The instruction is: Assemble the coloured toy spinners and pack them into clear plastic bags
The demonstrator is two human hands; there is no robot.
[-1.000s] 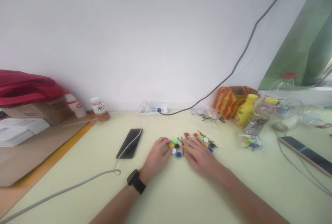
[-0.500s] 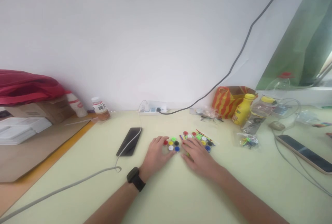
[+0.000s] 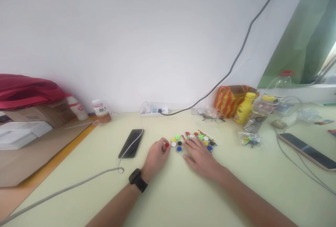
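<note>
My left hand (image 3: 156, 155) is closed at the red-capped small jar (image 3: 167, 145), with fingertips and thumb at its side. Just right of it stand small clear jars with coloured caps, among them a white-capped jar (image 3: 173, 144), a black-capped jar (image 3: 180, 143) and a blue-capped jar (image 3: 179, 149). My right hand (image 3: 201, 155) lies palm down with fingers spread over the left part of a second cluster of such jars. A yellow-capped jar (image 3: 205, 143) and another blue-capped jar (image 3: 210, 148) show beside its fingers. Thin coloured strips (image 3: 207, 136) lie behind that cluster.
A black phone (image 3: 131, 143) with a white cable across it lies to the left. On the right are a yellow bottle (image 3: 244, 108), a clear bottle (image 3: 258, 115), a bag of small coloured pieces (image 3: 251, 140) and a second phone (image 3: 307, 151). A power strip (image 3: 154, 110) sits by the wall.
My left hand's fingers have drawn together around the red-capped jar. The other jars in the left cluster have shifted and spread slightly. My right hand stays nearly in place.
</note>
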